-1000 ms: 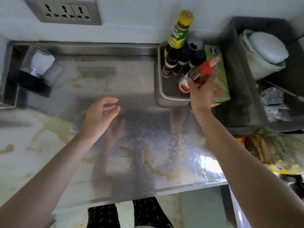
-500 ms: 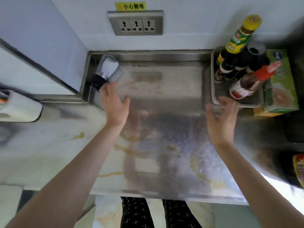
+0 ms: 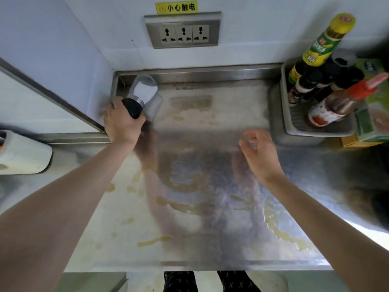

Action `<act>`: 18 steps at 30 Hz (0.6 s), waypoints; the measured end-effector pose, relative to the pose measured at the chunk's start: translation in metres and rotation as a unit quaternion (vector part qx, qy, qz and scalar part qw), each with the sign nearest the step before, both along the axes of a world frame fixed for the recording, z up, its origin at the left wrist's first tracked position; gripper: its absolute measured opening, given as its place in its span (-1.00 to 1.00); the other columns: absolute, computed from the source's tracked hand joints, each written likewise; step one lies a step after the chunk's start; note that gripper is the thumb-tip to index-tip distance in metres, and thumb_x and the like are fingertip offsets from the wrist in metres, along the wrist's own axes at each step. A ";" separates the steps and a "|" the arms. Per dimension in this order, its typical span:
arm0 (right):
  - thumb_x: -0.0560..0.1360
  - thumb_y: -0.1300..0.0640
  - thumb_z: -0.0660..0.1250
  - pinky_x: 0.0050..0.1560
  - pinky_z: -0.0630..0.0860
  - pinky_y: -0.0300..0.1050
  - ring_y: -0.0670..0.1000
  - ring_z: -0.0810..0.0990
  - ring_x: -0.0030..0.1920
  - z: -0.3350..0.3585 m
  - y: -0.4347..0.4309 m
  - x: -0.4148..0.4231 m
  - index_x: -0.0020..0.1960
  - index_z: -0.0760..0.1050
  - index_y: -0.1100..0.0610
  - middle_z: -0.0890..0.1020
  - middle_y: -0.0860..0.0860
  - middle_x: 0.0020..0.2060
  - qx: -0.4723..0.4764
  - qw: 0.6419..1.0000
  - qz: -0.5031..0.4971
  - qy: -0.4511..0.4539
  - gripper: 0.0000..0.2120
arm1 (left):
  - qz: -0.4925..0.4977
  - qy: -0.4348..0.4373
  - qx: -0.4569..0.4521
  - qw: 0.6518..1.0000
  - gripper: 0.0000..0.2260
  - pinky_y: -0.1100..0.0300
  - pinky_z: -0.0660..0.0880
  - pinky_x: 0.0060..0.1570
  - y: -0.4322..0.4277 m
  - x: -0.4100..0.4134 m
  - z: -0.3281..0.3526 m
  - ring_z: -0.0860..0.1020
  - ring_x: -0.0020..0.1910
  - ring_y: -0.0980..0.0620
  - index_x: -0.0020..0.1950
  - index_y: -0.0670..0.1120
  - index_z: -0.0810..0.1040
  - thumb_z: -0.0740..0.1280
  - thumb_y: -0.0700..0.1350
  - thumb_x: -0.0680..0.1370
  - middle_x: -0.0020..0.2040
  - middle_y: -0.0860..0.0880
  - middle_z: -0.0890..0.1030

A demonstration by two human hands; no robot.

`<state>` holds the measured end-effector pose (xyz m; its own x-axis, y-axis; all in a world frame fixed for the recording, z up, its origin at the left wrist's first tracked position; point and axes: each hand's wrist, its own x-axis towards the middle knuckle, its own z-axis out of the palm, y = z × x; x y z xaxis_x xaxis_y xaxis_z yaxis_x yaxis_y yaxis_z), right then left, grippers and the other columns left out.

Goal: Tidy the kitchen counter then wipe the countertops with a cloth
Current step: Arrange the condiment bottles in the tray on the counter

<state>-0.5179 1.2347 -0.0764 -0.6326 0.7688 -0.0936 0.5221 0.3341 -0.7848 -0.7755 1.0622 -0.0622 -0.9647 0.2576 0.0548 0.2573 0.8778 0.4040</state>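
Note:
A clear shaker with white contents and a black base stands in the back left corner of the steel counter. My left hand grips its black base. A second clear glass stands right beside it. My right hand hovers open over the middle of the counter, fingers relaxed, holding nothing. Yellowish stains streak the counter surface. At the back right a metal tray holds several sauce bottles, among them a red-capped bottle and a tall yellow-capped bottle.
A green box sits right of the tray. A wall socket is above the counter's back edge. A white appliance lies at the far left. A pale wall panel borders the left corner.
My right hand let go of the red-capped bottle in the tray and drew back over the counter. My left hand reached to the back left corner and took hold of the shaker.

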 end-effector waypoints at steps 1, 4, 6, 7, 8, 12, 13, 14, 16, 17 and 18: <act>0.52 0.23 0.29 -0.06 0.30 -0.38 -0.04 0.46 0.00 0.001 0.001 0.002 0.14 0.46 0.25 0.46 0.15 0.11 -0.005 1.000 -0.004 -0.009 -0.79 | -0.003 0.001 0.043 0.999 -0.45 -0.08 0.39 0.17 0.001 0.005 0.008 0.43 0.17 -0.25 0.29 -0.18 0.34 0.42 -0.02 0.39 0.24 -0.23 0.42; 0.52 0.25 0.28 -0.09 0.26 -0.41 0.07 0.51 0.07 0.008 0.004 0.008 0.14 0.46 0.28 0.47 0.19 0.12 -0.017 0.999 -0.021 -0.021 -0.79 | -0.046 0.019 0.132 0.990 -0.45 0.05 0.41 0.13 0.003 0.021 0.030 0.46 0.15 -0.14 0.30 -0.11 0.35 0.43 0.02 0.38 0.22 -0.16 0.44; 0.52 0.23 0.28 -0.06 0.27 -0.38 0.08 0.51 0.09 0.015 0.005 0.011 0.14 0.45 0.27 0.47 0.17 0.12 -0.022 0.999 -0.022 -0.023 -0.78 | -0.081 -0.011 0.193 0.978 -0.43 0.15 0.43 0.15 0.005 0.037 0.043 0.48 0.16 -0.01 0.28 -0.10 0.37 0.47 0.02 0.35 0.19 -0.07 0.50; 0.52 0.21 0.29 -0.04 0.28 -0.37 0.05 0.50 0.08 0.019 0.005 0.013 0.15 0.45 0.25 0.47 0.15 0.13 -0.025 0.999 -0.019 -0.022 -0.77 | -0.090 -0.047 0.233 0.967 -0.43 0.24 0.44 0.13 0.008 0.048 0.048 0.50 0.13 0.07 0.27 -0.10 0.38 0.50 -0.02 0.34 0.17 -0.01 0.51; 0.52 0.20 0.29 -0.02 0.28 -0.36 0.00 0.49 0.07 0.024 0.006 0.016 0.16 0.44 0.24 0.46 0.13 0.13 -0.028 0.999 -0.013 -0.019 -0.76 | -0.096 -0.090 0.267 0.955 -0.44 0.33 0.45 0.08 0.013 0.061 0.052 0.51 0.08 0.13 0.26 -0.11 0.39 0.52 -0.08 0.33 0.13 0.03 0.52; 0.51 0.19 0.31 0.01 0.28 -0.37 -0.10 0.43 0.04 0.039 0.008 0.041 0.20 0.42 0.20 0.47 0.10 0.15 -0.039 0.999 -0.003 0.001 -0.73 | -0.163 -0.205 0.314 0.913 -0.55 0.50 0.43 -0.09 0.042 0.117 0.063 0.52 -0.01 0.26 0.18 -0.03 0.42 0.50 -0.19 0.36 0.02 0.17 0.51; 0.51 0.19 0.30 0.03 0.29 -0.35 -0.10 0.43 0.05 0.041 0.010 0.052 0.20 0.42 0.20 0.47 0.09 0.14 -0.042 0.999 -0.018 0.002 -0.73 | -0.184 -0.216 0.321 0.904 -0.55 0.50 0.42 -0.09 0.052 0.129 0.065 0.52 0.02 0.22 0.16 -0.01 0.41 0.50 -0.20 0.35 0.03 0.16 0.51; 0.52 0.18 0.30 0.04 0.31 -0.33 -0.09 0.44 0.05 0.042 0.013 0.064 0.20 0.42 0.19 0.48 0.08 0.14 -0.044 0.998 -0.038 0.004 -0.73 | -0.202 -0.224 0.327 0.895 -0.54 0.50 0.42 -0.07 0.062 0.140 0.067 0.51 0.06 0.16 0.15 0.01 0.41 0.51 -0.21 0.34 0.05 0.12 0.51; 0.52 0.18 0.29 0.05 0.37 -0.25 -0.05 0.47 0.05 0.042 0.021 0.091 0.19 0.43 0.19 0.48 0.09 0.12 -0.049 0.995 -0.086 0.005 -0.74 | -0.231 -0.238 0.339 0.881 -0.51 0.45 0.43 -0.01 0.086 0.160 0.073 0.50 0.13 0.09 0.15 0.03 0.40 0.53 -0.19 0.32 0.12 0.04 0.51; 0.52 0.18 0.29 0.06 0.40 -0.19 -0.01 0.49 0.06 0.041 0.026 0.104 0.17 0.44 0.19 0.49 0.09 0.11 -0.052 0.992 -0.115 0.004 -0.75 | -0.241 -0.242 0.346 0.874 -0.49 0.41 0.44 0.03 0.099 0.169 0.075 0.50 0.15 0.07 0.16 0.03 0.40 0.53 -0.16 0.30 0.14 0.01 0.51; 0.51 0.18 0.29 0.07 0.44 -0.13 0.02 0.50 0.07 0.040 0.032 0.116 0.16 0.44 0.18 0.49 0.08 0.10 -0.055 0.988 -0.144 0.004 -0.77 | -0.245 -0.240 0.355 0.869 -0.47 0.35 0.44 0.08 0.112 0.178 0.077 0.50 0.16 0.06 0.16 0.03 0.39 0.53 -0.12 0.28 0.15 0.00 0.52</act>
